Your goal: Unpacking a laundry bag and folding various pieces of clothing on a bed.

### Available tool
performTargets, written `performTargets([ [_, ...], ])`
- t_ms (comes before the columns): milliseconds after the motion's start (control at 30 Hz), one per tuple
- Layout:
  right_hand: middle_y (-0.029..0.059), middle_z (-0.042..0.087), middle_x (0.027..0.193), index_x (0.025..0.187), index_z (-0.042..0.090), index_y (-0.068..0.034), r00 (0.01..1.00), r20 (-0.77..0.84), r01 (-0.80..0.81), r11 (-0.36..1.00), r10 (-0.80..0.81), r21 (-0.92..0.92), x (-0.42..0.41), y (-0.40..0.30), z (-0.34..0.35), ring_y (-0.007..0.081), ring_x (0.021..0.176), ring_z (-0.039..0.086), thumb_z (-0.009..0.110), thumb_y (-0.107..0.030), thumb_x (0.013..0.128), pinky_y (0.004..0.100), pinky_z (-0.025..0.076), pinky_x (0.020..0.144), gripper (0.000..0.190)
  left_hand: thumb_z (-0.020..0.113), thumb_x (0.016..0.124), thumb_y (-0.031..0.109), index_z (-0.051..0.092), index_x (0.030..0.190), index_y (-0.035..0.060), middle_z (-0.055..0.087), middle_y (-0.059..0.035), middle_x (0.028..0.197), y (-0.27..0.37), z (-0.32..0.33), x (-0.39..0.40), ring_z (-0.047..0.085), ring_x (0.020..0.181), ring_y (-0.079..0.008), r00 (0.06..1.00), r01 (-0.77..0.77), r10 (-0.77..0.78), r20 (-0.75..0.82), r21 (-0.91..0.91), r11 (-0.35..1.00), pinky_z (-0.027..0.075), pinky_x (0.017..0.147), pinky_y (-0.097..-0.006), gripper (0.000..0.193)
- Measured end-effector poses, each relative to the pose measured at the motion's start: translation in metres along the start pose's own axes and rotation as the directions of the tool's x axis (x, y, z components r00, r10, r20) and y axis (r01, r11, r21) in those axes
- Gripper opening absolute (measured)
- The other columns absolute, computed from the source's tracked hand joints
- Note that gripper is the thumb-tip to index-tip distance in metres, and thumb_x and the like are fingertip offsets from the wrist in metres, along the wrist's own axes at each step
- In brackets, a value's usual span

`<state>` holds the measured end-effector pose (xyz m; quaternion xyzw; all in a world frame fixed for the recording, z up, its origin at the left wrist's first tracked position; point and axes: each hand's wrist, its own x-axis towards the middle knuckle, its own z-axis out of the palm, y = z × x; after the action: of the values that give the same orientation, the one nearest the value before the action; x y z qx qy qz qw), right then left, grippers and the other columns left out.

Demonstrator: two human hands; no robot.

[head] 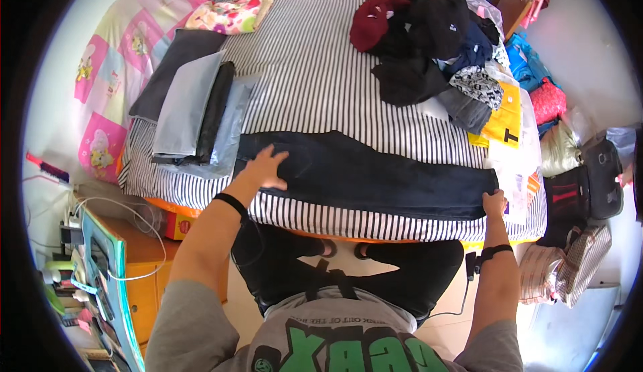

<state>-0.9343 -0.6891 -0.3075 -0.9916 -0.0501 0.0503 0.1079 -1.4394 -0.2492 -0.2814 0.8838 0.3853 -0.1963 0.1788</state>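
A pair of dark blue trousers (361, 178), likely jeans, lies lengthwise along the bed's near edge, one leg over the other. My left hand (263, 169) is spread with fingers apart at the wide waist end; whether it touches the cloth I cannot tell. At the leg end, my right hand (495, 202) pinches the lower corner of the hem. Just left of the waist end is a stack of clear plastic bags (186, 106) with a folded black item (216, 113) among them.
A striped sheet (301, 70) covers the bed. Mixed clothes (427, 35) are heaped at the far right, near a yellow bag (504, 116). A grey pillow (176, 70) and folded floral cloth (228, 14) lie left. A cluttered desk (108, 271) stands near left; bags (567, 191) stand right.
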Motion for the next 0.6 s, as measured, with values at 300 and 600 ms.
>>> performTargets([
  [300, 0.0178, 0.065, 0.105, 0.118, 0.059, 0.006, 0.908, 0.399, -0.362, 0.719, 0.128, 0.593, 0.048, 0.07, 0.05, 0.0273, 0.091, 0.061, 0.076, -0.032, 0.079, 0.0343, 0.049, 0.069, 0.057, 0.087, 0.058, 0.026, 0.007, 0.154, 0.0345, -0.004, -0.0205, 0.16, 0.024, 0.024, -0.025, 0.012, 0.144, -0.0459, 0.989, 0.013, -0.044, 0.14, 0.219, 0.976, 0.035, 0.105, -0.0649, 0.126],
  [600, 0.0155, 0.062, 0.099, 0.111, 0.058, 0.005, 0.975, -0.213, 0.201, 0.686, -0.069, 0.699, 0.062, 0.043, -0.043, 0.0235, 0.089, 0.055, 0.066, -0.034, 0.089, 0.0325, 0.043, 0.087, 0.045, 0.051, 0.08, -0.006, 0.018, 0.153, 0.0346, -0.001, -0.018, 0.161, 0.033, 0.04, -0.01, 0.015, 0.145, -0.0444, 0.998, 0.063, -0.06, -0.023, 0.118, 0.991, 0.035, 0.105, -0.065, 0.09],
])
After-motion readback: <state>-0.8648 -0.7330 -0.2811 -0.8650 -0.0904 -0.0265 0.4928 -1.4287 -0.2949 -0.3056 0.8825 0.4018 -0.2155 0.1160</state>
